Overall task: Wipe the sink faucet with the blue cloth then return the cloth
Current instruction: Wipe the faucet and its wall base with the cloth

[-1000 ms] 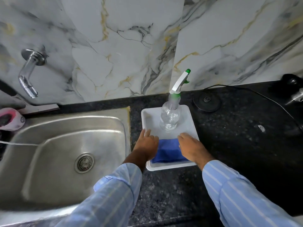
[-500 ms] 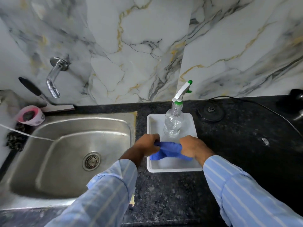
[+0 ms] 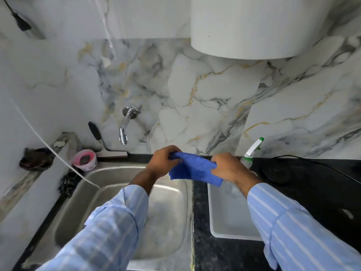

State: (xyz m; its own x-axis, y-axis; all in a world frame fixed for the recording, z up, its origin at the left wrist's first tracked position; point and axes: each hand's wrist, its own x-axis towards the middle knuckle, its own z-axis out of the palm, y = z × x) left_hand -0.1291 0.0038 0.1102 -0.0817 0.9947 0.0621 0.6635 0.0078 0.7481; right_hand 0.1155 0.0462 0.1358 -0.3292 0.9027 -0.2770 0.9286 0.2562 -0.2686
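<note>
The blue cloth (image 3: 192, 169) hangs stretched between both hands, above the right rim of the steel sink (image 3: 82, 200). My left hand (image 3: 163, 163) pinches its left end and my right hand (image 3: 229, 169) grips its right end. The chrome faucet (image 3: 125, 126) sticks out of the marble wall, up and to the left of my left hand, with a clear gap between them. The white tray (image 3: 224, 222) lies on the black counter below my right forearm.
A spray bottle (image 3: 252, 151) with a green tip stands behind my right hand. A pink cup (image 3: 85, 160), a squeegee (image 3: 103, 143) and a dark scrubber (image 3: 36, 158) sit at the sink's back left. A white cord (image 3: 48, 147) crosses the sink. A black disc and cable (image 3: 277, 171) lie at right.
Both hands lifted the blue cloth off the white tray and carried it up and left toward the sink. The camera view tilted up, so the faucet now sits near the centre.
</note>
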